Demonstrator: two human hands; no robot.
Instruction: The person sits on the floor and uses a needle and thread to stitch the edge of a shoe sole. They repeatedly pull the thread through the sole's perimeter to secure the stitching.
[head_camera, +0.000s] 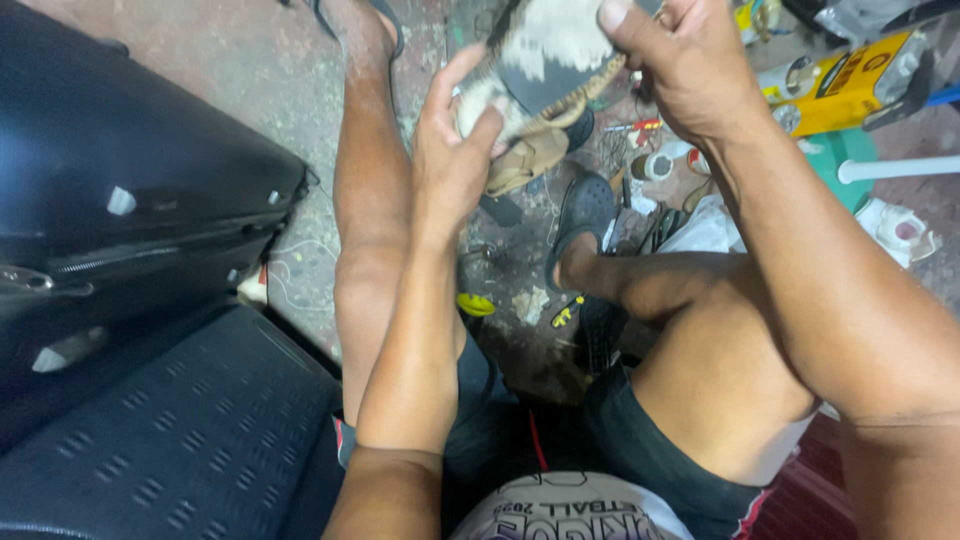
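Stained concrete floor (280, 70) below, left hand (450, 165) and right hand (680, 70) both gripped a worn shoe (545, 55), sole stitching partly done, tan sandal (525, 160) just beneath untouched.

Dim, warm light; soft overall blur, deep shadow between the legs, wide-angle stretching at edges

This looks like a street-side shoe-repair spot, worked from a low seat over a rough, stained concrete floor (270, 60). Toward twelve and one o'clock the ground is littered with trade clutter: a loose tan sandal (525, 160), a dark shoe (585, 205), small pots and a roll of tape (655, 165), and a yellow box (845, 90). At nine o'clock a big black suitcase (130, 190) lies beside the seat.
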